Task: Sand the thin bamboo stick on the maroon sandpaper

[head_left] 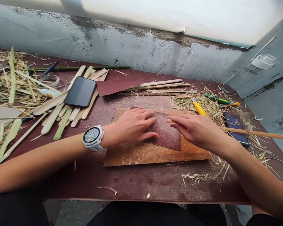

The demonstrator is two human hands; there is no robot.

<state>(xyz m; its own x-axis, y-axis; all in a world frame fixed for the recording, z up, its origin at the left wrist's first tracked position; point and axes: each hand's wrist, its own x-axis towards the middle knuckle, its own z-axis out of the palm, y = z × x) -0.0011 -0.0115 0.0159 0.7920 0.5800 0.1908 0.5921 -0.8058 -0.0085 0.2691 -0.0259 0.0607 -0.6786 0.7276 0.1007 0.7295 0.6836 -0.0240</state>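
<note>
Head view: my spread left grip (135,126) lies flat on the dark-red sandpaper sheet (167,133) atop the brown wooden board (132,156); my right grip (191,125) pinches a slim tan wooden stick (271,135) extending rightward past the board. Probably light, stiff, snappable: best held near its board-side end.

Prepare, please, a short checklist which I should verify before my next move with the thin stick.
1. Left hand resting on the dark sheet: ok, laid over its left part.
2. Right hand holding the thin stick: ok, fingers close around its left end.
3. Dark sheet supported by the wooden board: ok, it lies on top.
4. Yellow cutter well away from the right hand: not ok, it lies close beyond it.
5. Stick not touching the phone on the right: cannot tell, it crosses in front of it in this view.
</note>
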